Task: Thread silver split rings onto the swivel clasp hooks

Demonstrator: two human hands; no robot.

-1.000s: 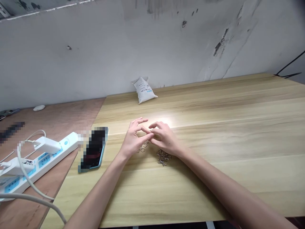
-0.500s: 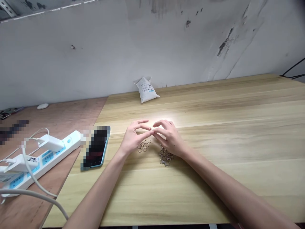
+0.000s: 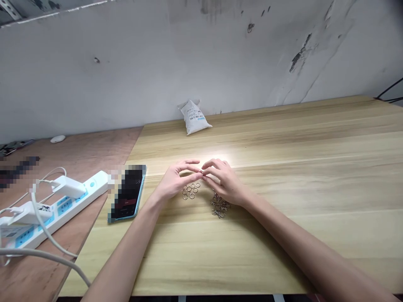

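Note:
Above the wooden table, the fingertips of my left hand (image 3: 176, 179) and my right hand (image 3: 225, 180) meet. Both are closed in a pinch on one small metal key ring (image 3: 201, 171), mostly covered by the fingers. Several loose key rings (image 3: 191, 191) lie flat on the table below my left hand. Below my right hand is a small heap of silver swivel clasps (image 3: 219, 206), its upper part hidden by that hand. Whether a clasp is also between the fingers I cannot tell.
A phone (image 3: 129, 193) in a blue case lies left of my left forearm. Farther left are a white power strip (image 3: 100, 181) with plugged-in chargers and a loose cable (image 3: 52, 256). A white plastic parcel (image 3: 197, 119) lies at the back near the wall.
The fingers of both hands have shifted slightly around the ring, and my right fingertips now close in on it. The loose rings and clasps lie as before; the view has moved a little.

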